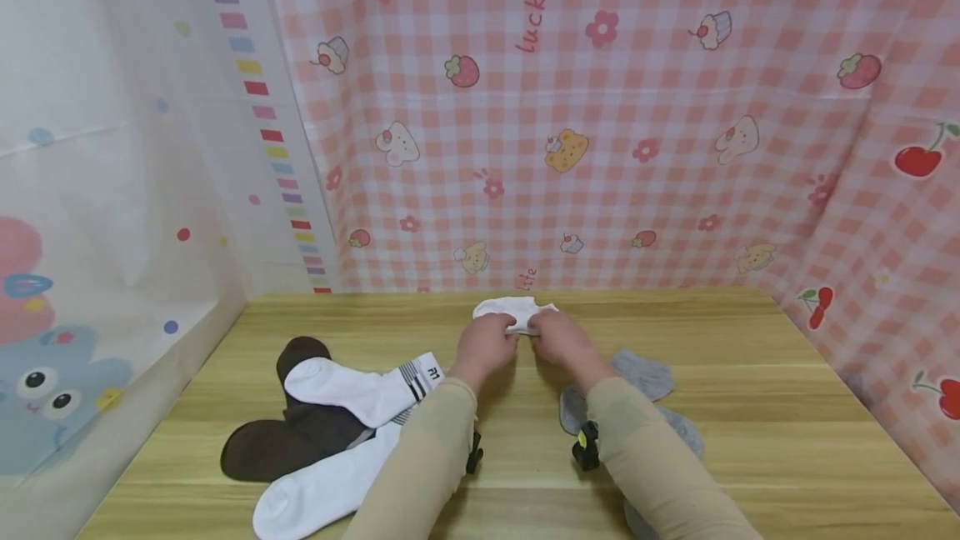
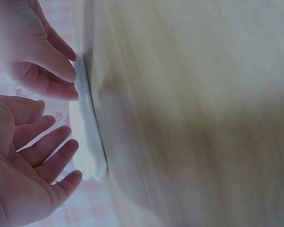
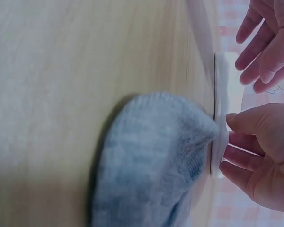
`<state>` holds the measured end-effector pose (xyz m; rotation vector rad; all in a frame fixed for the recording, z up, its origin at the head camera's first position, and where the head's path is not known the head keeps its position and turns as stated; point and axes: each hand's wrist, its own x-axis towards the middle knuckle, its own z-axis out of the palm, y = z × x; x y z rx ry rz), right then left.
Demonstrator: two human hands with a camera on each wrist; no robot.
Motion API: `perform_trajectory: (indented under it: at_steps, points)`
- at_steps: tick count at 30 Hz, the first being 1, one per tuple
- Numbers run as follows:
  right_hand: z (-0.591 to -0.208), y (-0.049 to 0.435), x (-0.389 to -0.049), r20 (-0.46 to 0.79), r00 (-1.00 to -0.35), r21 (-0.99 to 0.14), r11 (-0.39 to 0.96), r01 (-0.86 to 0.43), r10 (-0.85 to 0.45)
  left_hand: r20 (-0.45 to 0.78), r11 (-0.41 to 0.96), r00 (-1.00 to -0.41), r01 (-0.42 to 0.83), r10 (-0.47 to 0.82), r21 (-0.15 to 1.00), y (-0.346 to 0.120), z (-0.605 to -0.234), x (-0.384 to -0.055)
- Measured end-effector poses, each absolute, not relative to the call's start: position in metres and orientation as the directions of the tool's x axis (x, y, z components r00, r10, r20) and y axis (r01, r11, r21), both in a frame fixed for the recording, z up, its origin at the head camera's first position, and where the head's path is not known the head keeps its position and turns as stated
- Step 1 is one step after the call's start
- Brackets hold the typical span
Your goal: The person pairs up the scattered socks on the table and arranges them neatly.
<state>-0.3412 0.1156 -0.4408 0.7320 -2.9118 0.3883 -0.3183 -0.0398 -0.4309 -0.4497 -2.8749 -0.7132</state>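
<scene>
A small white sock (image 1: pixel 504 307) lies flat at the back of the table, beyond both hands. My left hand (image 1: pixel 486 347) is by its left part; in the left wrist view the fingers (image 2: pixel 61 163) are spread and loosely bent, with nothing in the palm. At the sock's other end is my right hand (image 1: pixel 558 338). In the right wrist view its thumb and fingertips reach the edge of the white sock (image 3: pixel 221 99), set apart from each other. A grey sock (image 3: pixel 146 161) lies close to the right wrist.
On the left, white socks with striped cuffs (image 1: pixel 337 386) overlap dark brown socks (image 1: pixel 262 450). Several grey socks (image 1: pixel 645 373) lie around and under the right forearm. Patterned cloth (image 1: pixel 465 148) hangs behind the wooden table (image 1: pixel 750 390) and at its sides.
</scene>
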Motion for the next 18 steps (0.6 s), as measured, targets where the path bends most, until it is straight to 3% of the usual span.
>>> perform_trajectory:
  at_steps: [18]
  points:
    - [-0.409,0.129,-0.333,0.230,-0.838,-0.378,0.748,-0.546,-0.495,0.216,0.758,-0.946,0.324,0.242,0.567,-0.039,-0.416,-0.299]
